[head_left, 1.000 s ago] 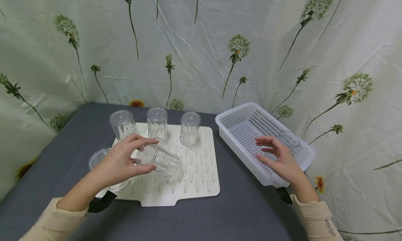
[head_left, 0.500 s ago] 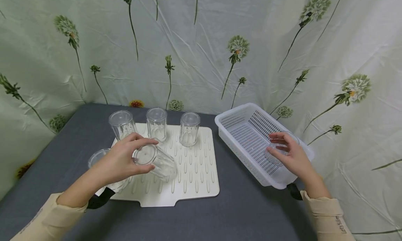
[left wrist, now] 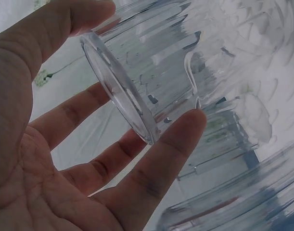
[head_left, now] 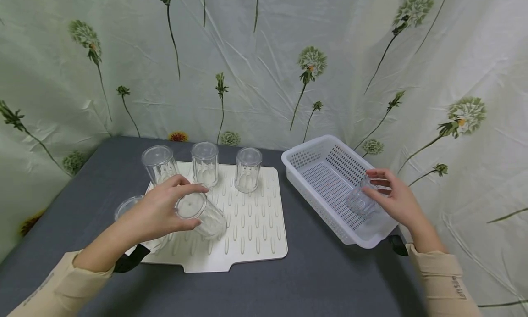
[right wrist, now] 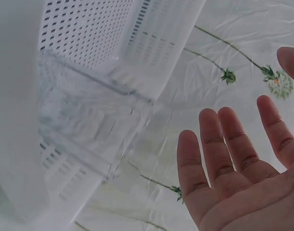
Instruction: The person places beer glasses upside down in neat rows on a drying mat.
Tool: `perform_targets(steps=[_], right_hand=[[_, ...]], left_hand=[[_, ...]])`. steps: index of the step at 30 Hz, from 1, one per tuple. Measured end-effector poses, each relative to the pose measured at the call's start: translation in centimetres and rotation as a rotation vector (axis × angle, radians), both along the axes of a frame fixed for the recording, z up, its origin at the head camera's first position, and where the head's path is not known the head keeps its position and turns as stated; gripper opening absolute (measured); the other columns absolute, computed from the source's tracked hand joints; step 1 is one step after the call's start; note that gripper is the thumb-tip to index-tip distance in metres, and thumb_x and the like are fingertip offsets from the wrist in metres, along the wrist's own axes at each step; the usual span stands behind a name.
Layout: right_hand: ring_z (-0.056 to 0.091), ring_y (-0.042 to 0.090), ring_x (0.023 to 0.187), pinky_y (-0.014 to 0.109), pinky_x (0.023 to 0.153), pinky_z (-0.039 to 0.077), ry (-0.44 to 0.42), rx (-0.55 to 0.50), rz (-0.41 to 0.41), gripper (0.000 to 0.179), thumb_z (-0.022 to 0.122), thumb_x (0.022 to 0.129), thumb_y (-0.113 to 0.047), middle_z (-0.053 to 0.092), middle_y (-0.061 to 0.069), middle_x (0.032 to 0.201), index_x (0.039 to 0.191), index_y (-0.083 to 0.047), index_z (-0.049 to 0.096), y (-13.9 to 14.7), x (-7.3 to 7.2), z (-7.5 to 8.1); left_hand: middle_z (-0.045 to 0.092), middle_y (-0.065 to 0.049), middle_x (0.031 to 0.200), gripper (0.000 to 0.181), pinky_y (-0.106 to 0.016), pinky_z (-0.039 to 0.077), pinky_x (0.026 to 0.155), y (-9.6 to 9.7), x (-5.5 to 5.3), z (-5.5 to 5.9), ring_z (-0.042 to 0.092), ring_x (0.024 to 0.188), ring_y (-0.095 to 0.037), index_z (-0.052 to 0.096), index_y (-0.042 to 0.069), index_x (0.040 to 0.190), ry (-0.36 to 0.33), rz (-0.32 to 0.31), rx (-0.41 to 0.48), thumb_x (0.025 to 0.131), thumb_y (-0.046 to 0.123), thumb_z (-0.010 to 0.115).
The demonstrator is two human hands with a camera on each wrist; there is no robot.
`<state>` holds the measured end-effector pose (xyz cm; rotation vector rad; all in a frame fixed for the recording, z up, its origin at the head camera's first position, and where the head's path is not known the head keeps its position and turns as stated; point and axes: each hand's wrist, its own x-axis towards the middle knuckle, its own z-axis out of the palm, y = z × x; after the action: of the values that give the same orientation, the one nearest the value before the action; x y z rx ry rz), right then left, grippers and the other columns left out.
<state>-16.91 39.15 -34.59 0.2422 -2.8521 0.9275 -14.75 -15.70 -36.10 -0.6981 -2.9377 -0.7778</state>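
My left hand (head_left: 165,209) grips a clear glass (head_left: 210,218) near its base between thumb and fingers. The glass tilts over a white ribbed drying board (head_left: 257,234), its mouth end toward the board. My right hand (head_left: 393,197) is over the right end of a white plastic basket (head_left: 319,207), beside another clear glass (head_left: 360,202) in it. In the right wrist view its fingers (right wrist: 214,144) are spread and apart from that glass (right wrist: 89,115).
Upside-down glasses stand at the board's back: one at left (head_left: 158,163), one in the middle (head_left: 205,165), one at right (head_left: 248,170). Another glass (head_left: 125,206) is partly hidden behind my left forearm. A floral curtain (head_left: 264,69) hangs behind the dark table (head_left: 288,289).
My right hand has moved right within the basket area, and the glass there shows more fully. The glass in my left hand has swung its lower end left, becoming a little more upright.
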Motion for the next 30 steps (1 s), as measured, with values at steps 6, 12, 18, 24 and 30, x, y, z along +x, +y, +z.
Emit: perform_targets(steps=[6,12,18,24,30], right_hand=[[0.058,0.048,0.128,0.02,0.096,0.054,-0.03,0.038,-0.048,0.054,0.069,0.106,-0.026,0.057,0.032,0.144,0.148,0.003,0.05,1.4,-0.4,0.6],[0.053,0.059,0.131,0.074,0.104,0.047,-0.074,0.069,-0.09,0.06,0.065,0.108,-0.03,0.051,0.038,0.148,0.152,0.005,0.045,3.0,-0.8,1.0],[0.051,0.063,0.133,0.078,0.102,0.048,-0.096,0.093,-0.132,0.062,0.064,0.109,-0.031,0.048,0.04,0.149,0.154,0.005,0.043,4.0,-1.1,0.9],[0.049,0.064,0.135,0.078,0.103,0.048,-0.131,0.096,-0.164,0.063,0.064,0.109,-0.033,0.046,0.041,0.151,0.154,0.005,0.041,4.6,-1.1,0.8],[0.049,0.064,0.134,0.078,0.103,0.047,-0.127,0.112,-0.176,0.062,0.064,0.108,-0.033,0.047,0.041,0.15,0.151,0.006,0.043,5.1,-1.3,0.8]], left_hand=[[0.063,-0.007,0.117,0.062,-0.034,0.052,0.071,0.0,0.0,0.6,0.061,0.091,-0.018,0.074,0.027,0.135,0.015,-0.016,-0.031,0.077,0.028,0.095],[0.063,-0.007,0.117,0.06,-0.034,0.052,0.071,0.0,0.0,0.9,0.061,0.093,-0.019,0.075,0.027,0.134,-0.008,-0.022,-0.061,0.076,0.023,0.093],[0.062,-0.007,0.115,0.061,-0.032,0.049,0.067,0.1,-0.1,1.1,0.058,0.091,-0.019,0.076,0.026,0.132,-0.008,-0.032,-0.099,0.074,0.02,0.094],[0.061,-0.003,0.11,0.06,-0.031,0.047,0.066,0.4,-0.1,1.2,0.056,0.087,-0.017,0.077,0.026,0.128,0.028,-0.041,-0.129,0.072,0.019,0.094],[0.064,-0.004,0.114,0.064,-0.035,0.052,0.067,0.8,-0.1,1.1,0.063,0.093,-0.021,0.074,0.022,0.132,0.027,0.006,-0.143,0.072,0.024,0.096]])
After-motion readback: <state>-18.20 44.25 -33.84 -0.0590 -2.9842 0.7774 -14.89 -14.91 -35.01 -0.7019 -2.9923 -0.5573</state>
